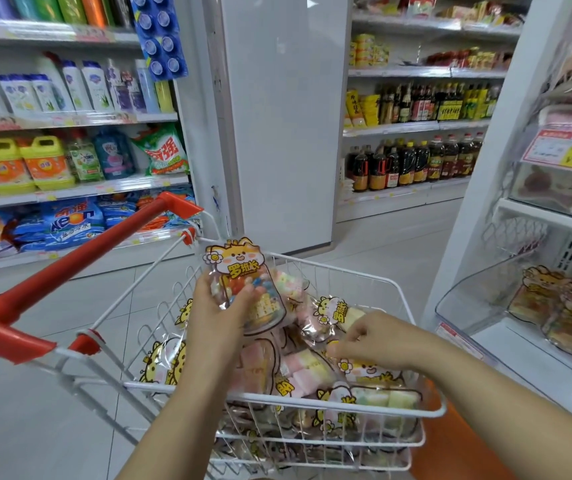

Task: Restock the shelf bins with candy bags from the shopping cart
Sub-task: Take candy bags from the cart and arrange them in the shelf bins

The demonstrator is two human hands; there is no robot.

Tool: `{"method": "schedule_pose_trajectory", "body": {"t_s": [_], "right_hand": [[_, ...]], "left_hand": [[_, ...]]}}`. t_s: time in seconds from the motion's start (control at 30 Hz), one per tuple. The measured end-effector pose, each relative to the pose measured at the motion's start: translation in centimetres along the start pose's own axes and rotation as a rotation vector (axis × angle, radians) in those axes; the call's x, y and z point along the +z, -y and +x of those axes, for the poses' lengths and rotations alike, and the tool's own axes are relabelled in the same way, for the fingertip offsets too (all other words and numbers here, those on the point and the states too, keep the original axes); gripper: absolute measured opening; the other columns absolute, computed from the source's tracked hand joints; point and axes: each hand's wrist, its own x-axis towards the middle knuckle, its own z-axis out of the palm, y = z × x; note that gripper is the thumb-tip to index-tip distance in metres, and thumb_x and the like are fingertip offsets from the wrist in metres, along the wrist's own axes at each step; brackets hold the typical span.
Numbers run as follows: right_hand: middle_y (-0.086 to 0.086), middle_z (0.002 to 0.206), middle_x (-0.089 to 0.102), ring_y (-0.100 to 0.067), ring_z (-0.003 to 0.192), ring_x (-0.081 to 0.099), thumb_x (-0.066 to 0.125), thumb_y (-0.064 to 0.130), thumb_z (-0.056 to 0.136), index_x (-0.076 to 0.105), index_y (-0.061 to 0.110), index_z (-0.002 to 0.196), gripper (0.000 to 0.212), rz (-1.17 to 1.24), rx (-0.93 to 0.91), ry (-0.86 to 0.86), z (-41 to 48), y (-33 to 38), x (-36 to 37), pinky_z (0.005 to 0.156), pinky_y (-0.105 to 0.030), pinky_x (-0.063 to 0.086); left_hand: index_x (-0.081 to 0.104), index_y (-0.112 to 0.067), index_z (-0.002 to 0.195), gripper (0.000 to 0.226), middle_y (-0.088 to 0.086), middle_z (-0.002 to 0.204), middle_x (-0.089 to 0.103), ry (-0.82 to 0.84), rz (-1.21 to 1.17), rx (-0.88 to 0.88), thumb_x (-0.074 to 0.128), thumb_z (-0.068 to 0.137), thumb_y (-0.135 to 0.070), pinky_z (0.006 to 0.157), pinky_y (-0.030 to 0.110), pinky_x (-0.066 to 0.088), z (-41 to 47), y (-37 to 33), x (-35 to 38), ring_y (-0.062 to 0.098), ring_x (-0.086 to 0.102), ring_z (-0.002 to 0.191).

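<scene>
A white wire shopping cart (312, 398) with a red handle stands in front of me, filled with several clear candy bags printed with a cartoon animal. My left hand (220, 306) grips one such candy bag (243, 268) upright above the pile, thumb across its front. My right hand (364, 337) reaches into the cart with fingers curled, pinching the top of another candy bag (369, 370) that lies on the pile. At the right, a clear shelf bin (468, 299) holds a few of the same bags (554, 306).
The cart's red handle (80, 258) slants across the left. Detergent shelves (70, 188) line the left side, a white pillar (284, 133) stands ahead, and bottle shelves (412, 157) are behind it. A white shelf ledge (526, 368) lies under the bin. An orange object (450, 455) sits beside the cart.
</scene>
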Motion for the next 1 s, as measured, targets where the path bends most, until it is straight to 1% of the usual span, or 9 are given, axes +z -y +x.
{"method": "schedule_pose_trajectory", "body": {"t_s": [0.07,0.27,0.37,0.47,0.53,0.63,0.73,0.9,1.0], "right_hand": [[0.004,0.089,0.062,-0.01,0.074,0.056,0.075,0.043,0.08,0.066,0.016,0.103,0.037,-0.105,-0.022,0.04,0.0,0.9,-0.3,0.064,-0.028,0.045],[-0.006,0.125,0.06,-0.027,0.104,0.061,0.069,0.017,0.083,0.046,0.018,0.135,0.057,-0.422,0.024,-0.034,1.7,1.5,0.8,0.084,-0.036,0.054],[-0.002,0.114,0.064,-0.019,0.09,0.063,0.064,0.006,0.083,0.061,0.03,0.126,0.049,-0.2,-0.029,-0.196,2.0,0.6,0.8,0.07,-0.03,0.052],[0.0,0.091,0.071,-0.015,0.077,0.063,0.075,0.008,0.081,0.068,0.037,0.098,0.035,0.147,-0.191,-0.407,1.3,0.5,-1.5,0.072,-0.025,0.056],[-0.006,0.099,0.074,-0.02,0.084,0.066,0.075,0.004,0.084,0.07,0.024,0.106,0.03,0.573,-0.254,-0.449,0.2,1.2,-3.6,0.069,-0.014,0.053],[-0.003,0.097,0.077,-0.02,0.086,0.07,0.068,0.005,0.091,0.06,0.012,0.117,0.028,0.976,-0.29,-0.389,-1.2,2.4,-5.5,0.068,-0.025,0.057],[-0.005,0.091,0.077,-0.019,0.076,0.069,0.071,0.011,0.084,0.054,0.015,0.114,0.034,1.092,-0.327,-0.315,-2.9,3.5,-5.7,0.063,-0.027,0.055],[-0.015,0.094,0.076,-0.03,0.082,0.074,0.073,0.015,0.081,0.054,0.018,0.105,0.03,1.142,-0.286,-0.383,-5.9,2.7,-3.5,0.082,-0.049,0.057],[-0.014,0.099,0.076,-0.031,0.086,0.075,0.072,0.015,0.088,0.059,0.016,0.104,0.021,1.207,-0.165,-0.575,-7.6,-0.2,-2.0,0.083,-0.053,0.058]], "left_hand": [[0.051,-0.034,0.133,0.049,-0.007,0.113,0.072,0.002,0.004,-0.004,0.072,0.089,-0.026,0.086,0.048,0.059,-0.1,0.0,0.0,0.015,0.073,0.096],[0.05,-0.031,0.134,0.049,-0.007,0.114,0.071,0.006,0.015,0.012,0.071,0.09,-0.021,0.086,0.041,0.059,-0.2,-0.3,0.1,0.014,0.072,0.098],[0.047,-0.028,0.139,0.055,-0.005,0.119,0.07,0.017,0.035,0.01,0.072,0.09,-0.022,0.087,0.039,0.06,-0.1,-0.2,0.0,0.013,0.072,0.1],[0.048,-0.031,0.138,0.053,-0.006,0.118,0.07,0.015,0.065,0.015,0.072,0.091,-0.026,0.086,0.038,0.06,0.0,0.0,0.0,0.012,0.072,0.1],[0.049,-0.033,0.135,0.048,-0.007,0.117,0.07,0.013,0.08,0.01,0.07,0.092,-0.03,0.085,0.04,0.06,0.0,0.0,0.0,0.013,0.072,0.098],[0.053,-0.03,0.126,0.034,-0.004,0.113,0.072,0.057,0.082,0.001,0.066,0.095,-0.032,0.084,0.042,0.061,-0.2,-0.4,0.0,0.015,0.073,0.095],[0.054,-0.028,0.12,0.023,-0.001,0.101,0.076,0.163,0.092,0.006,0.06,0.098,-0.029,0.085,0.045,0.06,-0.8,-1.1,0.6,0.017,0.074,0.091],[0.054,-0.035,0.126,0.028,-0.005,0.112,0.071,0.325,0.149,0.006,0.052,0.1,-0.043,0.068,0.02,0.055,-3.9,-1.1,3.4,0.009,0.07,0.089],[0.047,-0.044,0.135,0.05,-0.017,0.129,0.06,0.406,0.147,-0.038,0.048,0.091,-0.067,0.091,0.023,0.051,-6.7,-1.4,6.1,0.001,0.06,0.11]]}}
